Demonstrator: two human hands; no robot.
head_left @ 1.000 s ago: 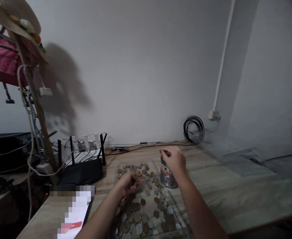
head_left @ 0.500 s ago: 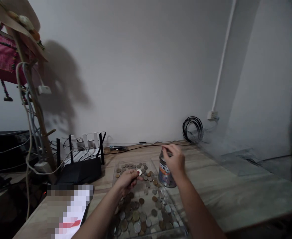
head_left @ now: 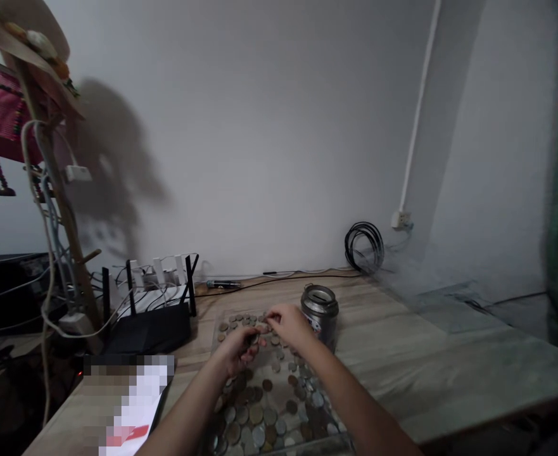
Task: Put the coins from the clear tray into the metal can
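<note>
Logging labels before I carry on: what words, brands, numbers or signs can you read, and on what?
None can be read.
Tin: label blurred, partly hidden behind the right hand.
Coins: faces too small and blurred.
Bright screen: pixelated, nothing legible.

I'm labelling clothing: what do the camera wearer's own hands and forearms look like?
The left hand and right hand are ungloved; both forearms are bare, with no sleeves, watches or bracelets visible. Nail details are too small to tell.
</note>
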